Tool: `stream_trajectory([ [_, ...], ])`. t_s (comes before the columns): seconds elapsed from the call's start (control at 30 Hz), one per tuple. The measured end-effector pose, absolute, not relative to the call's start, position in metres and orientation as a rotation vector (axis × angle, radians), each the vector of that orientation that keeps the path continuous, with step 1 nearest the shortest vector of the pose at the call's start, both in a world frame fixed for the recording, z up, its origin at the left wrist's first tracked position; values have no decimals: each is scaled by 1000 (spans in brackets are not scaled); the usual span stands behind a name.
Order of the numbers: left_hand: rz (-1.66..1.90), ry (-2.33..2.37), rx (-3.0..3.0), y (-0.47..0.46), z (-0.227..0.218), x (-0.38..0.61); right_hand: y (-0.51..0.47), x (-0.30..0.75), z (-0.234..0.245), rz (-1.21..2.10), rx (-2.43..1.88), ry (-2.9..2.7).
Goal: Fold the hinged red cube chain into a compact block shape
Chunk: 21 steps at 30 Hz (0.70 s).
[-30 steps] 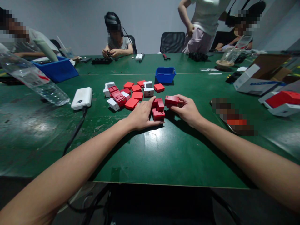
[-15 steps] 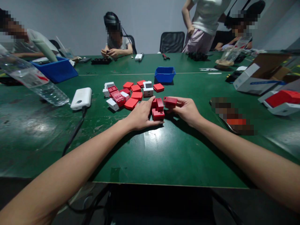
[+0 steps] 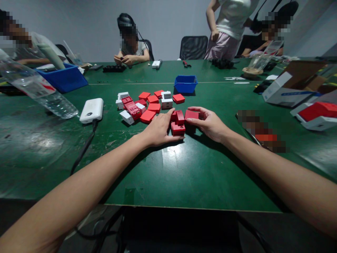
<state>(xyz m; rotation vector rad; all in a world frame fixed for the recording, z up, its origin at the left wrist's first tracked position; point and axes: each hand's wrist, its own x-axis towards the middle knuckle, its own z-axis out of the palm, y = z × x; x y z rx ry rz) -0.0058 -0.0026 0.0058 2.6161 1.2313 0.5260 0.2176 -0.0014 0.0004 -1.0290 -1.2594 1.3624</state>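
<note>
Green table (image 3: 200,175): blue bin (image 3: 185,84) beyond red-and-white parts pile (image 3: 154,107)

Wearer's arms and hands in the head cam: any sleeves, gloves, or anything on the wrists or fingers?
Both are bare. The left forearm and right forearm show no sleeve anywhere in frame. The left hand and right hand are ungloved. No watch, band, ring, tape or marking is visible on either side.

Pale grey wall (image 3: 168,21) across the upper frame; black mesh chair (image 3: 193,46) at upper centre; scuffed green bench (image 3: 184,172) reflecting overhead light.
</note>
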Motion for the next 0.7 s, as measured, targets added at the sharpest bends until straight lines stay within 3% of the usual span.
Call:
stream_trajectory([
  [0.7,530,1232,2631,-3,7,-6,-7,215,3,1128,-991,-1552],
])
